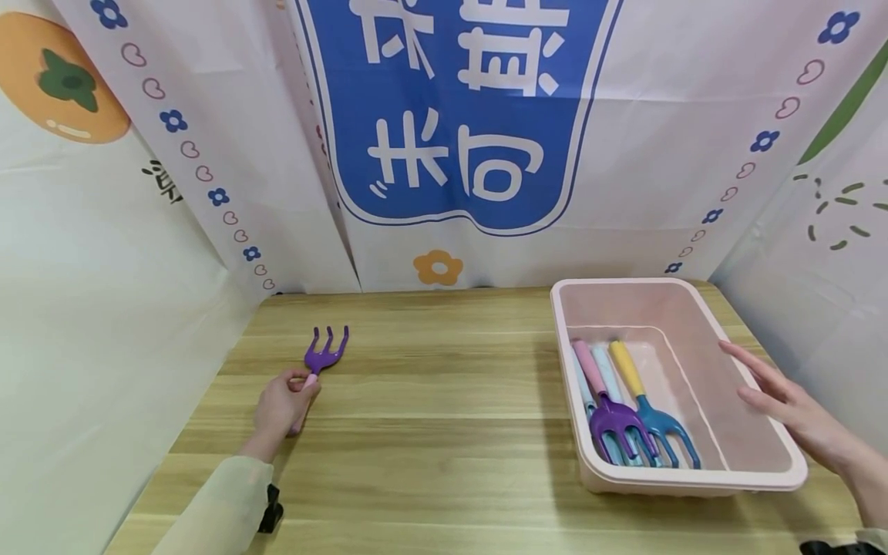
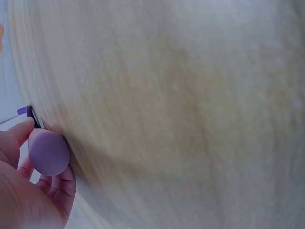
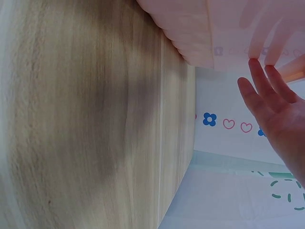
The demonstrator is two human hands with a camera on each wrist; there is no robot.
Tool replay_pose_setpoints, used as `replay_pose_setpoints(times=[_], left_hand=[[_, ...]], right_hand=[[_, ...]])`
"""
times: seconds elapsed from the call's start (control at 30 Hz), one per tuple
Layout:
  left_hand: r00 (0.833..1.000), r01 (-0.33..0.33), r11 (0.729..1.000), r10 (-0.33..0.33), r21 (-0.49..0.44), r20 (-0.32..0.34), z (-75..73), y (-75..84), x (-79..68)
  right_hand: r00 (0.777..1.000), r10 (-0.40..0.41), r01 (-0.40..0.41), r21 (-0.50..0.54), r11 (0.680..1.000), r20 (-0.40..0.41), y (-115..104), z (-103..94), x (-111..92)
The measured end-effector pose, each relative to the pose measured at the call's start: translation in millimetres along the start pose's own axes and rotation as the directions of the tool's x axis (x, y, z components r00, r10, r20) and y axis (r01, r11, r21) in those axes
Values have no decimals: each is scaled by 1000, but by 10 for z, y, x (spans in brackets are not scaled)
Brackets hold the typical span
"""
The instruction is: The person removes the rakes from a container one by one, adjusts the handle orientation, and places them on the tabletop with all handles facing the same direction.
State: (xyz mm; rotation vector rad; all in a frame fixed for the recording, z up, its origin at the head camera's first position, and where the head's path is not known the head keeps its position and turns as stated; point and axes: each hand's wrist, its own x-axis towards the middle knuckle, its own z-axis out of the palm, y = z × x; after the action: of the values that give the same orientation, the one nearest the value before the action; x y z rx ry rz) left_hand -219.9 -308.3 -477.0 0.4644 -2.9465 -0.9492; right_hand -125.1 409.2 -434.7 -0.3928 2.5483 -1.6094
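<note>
My left hand [image 1: 280,405] pinches the pink handle of a small purple garden rake [image 1: 324,359] at the table's left side. Its three prongs point away from me. The rounded end of the pink handle [image 2: 49,152] shows close up in the left wrist view. On the right stands a pale pink plastic bin [image 1: 683,482]. My right hand [image 1: 798,408] rests at its right rim, with fairly straight fingertips touching the outer wall in the right wrist view. Inside lie a purple fork [image 1: 613,420] with a pink handle, a blue fork [image 1: 659,420] with a yellow handle, and light blue tools partly hidden beneath.
The wood-grain table [image 1: 444,432] stretches between the rake and the bin. White printed cloth [image 1: 638,169] hangs behind the table and along both sides. The bin stands near the right and back edges.
</note>
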Motion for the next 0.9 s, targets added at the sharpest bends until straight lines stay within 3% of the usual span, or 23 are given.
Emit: replay_pose_setpoints(times=[0.2,0.47,0.63,0.77,0.9], left_hand=[[1000,-5,1000,5,-7,5,-13,17,13],[998,-52,995,49,-84,-43,-106,102,70],[995,-92,988,86,-123,-55,-199,343,57],[988,-156,974,156,-163,-15,-195,602,-5],[963,-251,943,265,-217,37,-111,900,-102]], right_hand=[[1000,10,-10,21,1000,8,1,-6,-7],[1000,19,-19,-8,1000,0,-13,-4,2],[1000,3,-3,-35,999,-1,-23,-4,10],[1000,-10,10,-34,999,3,-26,-3,12],[1000,-17,17,-14,1000,7,-23,1,8]])
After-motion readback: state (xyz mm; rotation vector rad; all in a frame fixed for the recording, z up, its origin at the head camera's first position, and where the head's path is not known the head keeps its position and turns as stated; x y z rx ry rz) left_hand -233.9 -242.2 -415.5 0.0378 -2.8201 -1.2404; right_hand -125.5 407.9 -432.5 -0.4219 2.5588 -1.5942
